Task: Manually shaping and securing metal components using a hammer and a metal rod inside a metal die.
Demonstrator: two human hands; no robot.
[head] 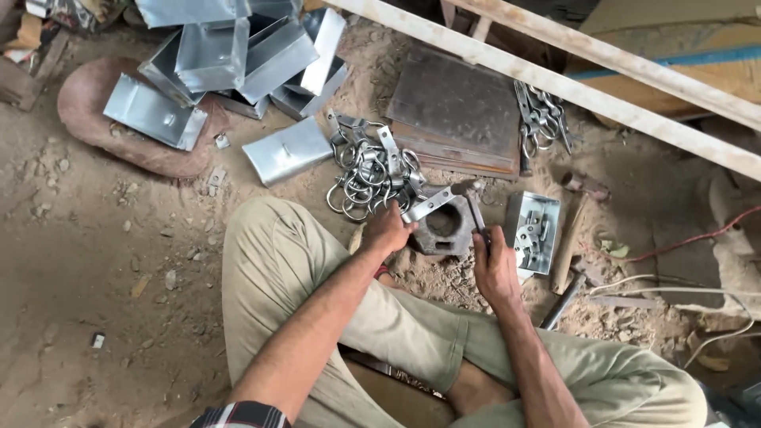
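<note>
The person sits on the sandy ground in the middle of the frame, knees bent. The left hand (387, 230) is closed on one end of a flat shiny metal strip (429, 204), which lies on top of a rusty iron block (444, 227) with a round hole in it. The right hand (493, 265) is wrapped tight around a thin dark tool (478, 215) that stands just beside the block.

There is bare dirt to move in at the left and lower left of the frame. The upper part is crowded: a pile of wire rings (369, 176) touches the block's far side, and folded tin boxes (230, 59) are heaped at the upper left. A small tin tray (533, 231) of little metal bits sits right of the tool.

Two pale wooden bars (555, 83) cross the upper right and cover what lies under them. The tool's tip is too small to make out. A hammer (572, 238) lies by the tray.
</note>
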